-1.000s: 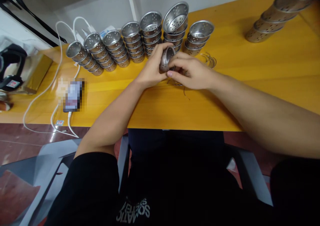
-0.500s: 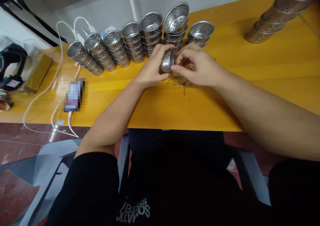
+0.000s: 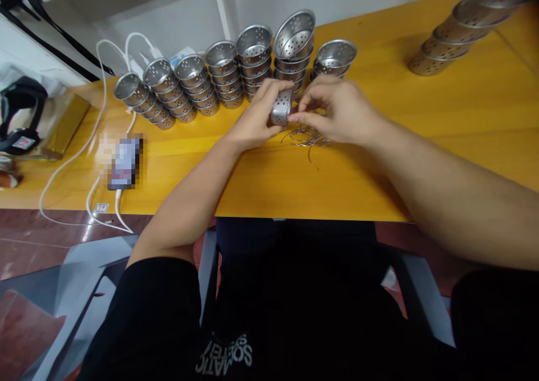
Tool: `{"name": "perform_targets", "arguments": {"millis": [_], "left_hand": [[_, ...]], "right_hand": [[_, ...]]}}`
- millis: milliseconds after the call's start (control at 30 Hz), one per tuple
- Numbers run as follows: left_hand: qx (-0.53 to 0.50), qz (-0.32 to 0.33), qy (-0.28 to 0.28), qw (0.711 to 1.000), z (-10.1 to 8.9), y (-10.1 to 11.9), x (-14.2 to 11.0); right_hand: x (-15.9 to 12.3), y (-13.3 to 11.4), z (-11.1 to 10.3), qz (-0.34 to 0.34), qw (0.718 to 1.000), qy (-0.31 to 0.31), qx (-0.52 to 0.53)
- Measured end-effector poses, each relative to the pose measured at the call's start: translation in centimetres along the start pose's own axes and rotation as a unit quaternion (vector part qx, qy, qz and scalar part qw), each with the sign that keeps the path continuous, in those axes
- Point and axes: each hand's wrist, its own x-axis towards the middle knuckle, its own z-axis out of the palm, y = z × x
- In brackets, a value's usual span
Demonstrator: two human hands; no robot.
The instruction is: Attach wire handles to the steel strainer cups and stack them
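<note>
Left hand clamped round small silver perforated metal cup, between hands; cup's mouth now turned further toward right hand, suggesting work at rim. Right fingertips bent near rim; grip unclear. Thin curved metal wires below.

Left hand holds perforated metal cup tipped sideways; right hand at its open end; thin wires on surface.
</note>
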Motion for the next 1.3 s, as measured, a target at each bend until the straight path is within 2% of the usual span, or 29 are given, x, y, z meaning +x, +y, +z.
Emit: {"name": "perform_targets", "arguments": {"millis": [200,300,433,500,667,800,867,933,1067,1133,1200,1300], "left_hand": [[-0.02,-0.024,0.003,0.999,-0.3,-0.1,-0.6],[-0.036,-0.047,0.012,0.998,-0.5,0.3,-0.9],[-0.05,-0.057,0.03,0.997,-0.7,0.7,-0.7],[-0.046,-0.047,0.039,0.997,-0.8,0.6,-0.4],[-0.044,-0.036,0.057,0.997,-0.4,0.3,-0.3],[-0.1,-0.027,0.048,0.993,0.8,0.6,-0.7],[-0.117,-0.045,0.033,0.992,1.2,0.7,-0.8],[-0.13,-0.064,0.021,0.989,1.4,0.6,-0.8],[-0.149,-0.077,0.016,0.986,1.1,0.3,-0.9],[-0.148,-0.078,0.012,0.986,0.9,0.4,-1.0],[-0.147,-0.078,0.009,0.986,0.8,0.7,-1.0],[-0.138,-0.081,0.011,0.987,0.8,1.2,-1.1]], "right_hand": [[0.4,1.8,0.0,0.041,0.998,0.055,-0.013],[0.3,3.2,-0.4,0.051,0.998,-0.006,-0.02],[-0.1,4.1,-1.0,0.02,0.994,-0.097,-0.042],[-0.3,3.7,-1.4,0.009,0.995,-0.093,-0.046],[-0.4,0.7,-1.8,-0.006,1.0,-0.025,-0.017],[-0.2,-1.1,-1.0,-0.064,0.995,-0.071,0.023],[-0.2,-1.4,-0.9,-0.066,0.994,-0.084,0.029],[-0.3,-1.2,-1.5,-0.043,0.997,-0.059,0.013],[-0.1,0.2,-4.0,-0.023,0.991,0.096,-0.091],[0.2,1.1,-4.8,-0.003,0.982,0.145,-0.122],[0.6,1.8,-5.1,0.037,0.979,0.145,-0.136],[1.2,2.7,-4.8,0.095,0.978,0.11,-0.15]]}}
